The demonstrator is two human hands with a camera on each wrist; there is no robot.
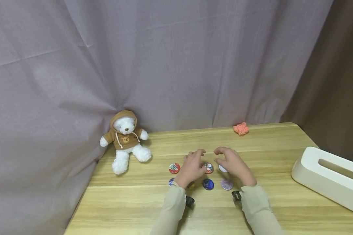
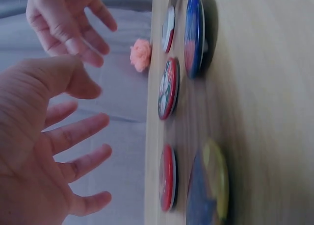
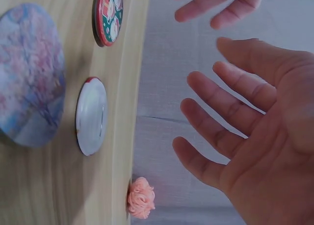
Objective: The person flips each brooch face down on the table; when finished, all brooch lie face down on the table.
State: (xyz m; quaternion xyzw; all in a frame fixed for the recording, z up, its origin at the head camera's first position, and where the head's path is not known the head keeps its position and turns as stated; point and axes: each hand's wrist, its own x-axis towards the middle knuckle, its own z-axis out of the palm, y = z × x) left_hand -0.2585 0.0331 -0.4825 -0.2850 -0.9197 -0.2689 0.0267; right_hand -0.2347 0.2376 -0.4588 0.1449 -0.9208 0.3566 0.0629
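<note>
Several round button badges lie in two rows on the wooden table. Over them, my left hand (image 1: 192,167) hovers with its fingers spread and nothing in them. My right hand (image 1: 233,163) is raised beside it, fingers apart and loosely bent, holding nothing. Below and around the hands are a red badge with a tree (image 1: 174,168), a red-and-green badge (image 1: 209,168) and a white badge (image 3: 92,117). The nearer row has a blue-and-white badge (image 1: 171,182), a yellowish badge (image 1: 191,185), a dark blue badge (image 1: 208,184) and a pink-purple floral badge (image 1: 226,184). My left hand and forearm partly cover some badges.
A white teddy bear (image 1: 126,140) in a brown hoodie sits at the table's back left. Near the back edge lies a coral-pink fluffy object (image 1: 241,128). A white box with a slot (image 1: 326,176) stands at the right. Grey curtain (image 1: 176,65) hangs behind the table.
</note>
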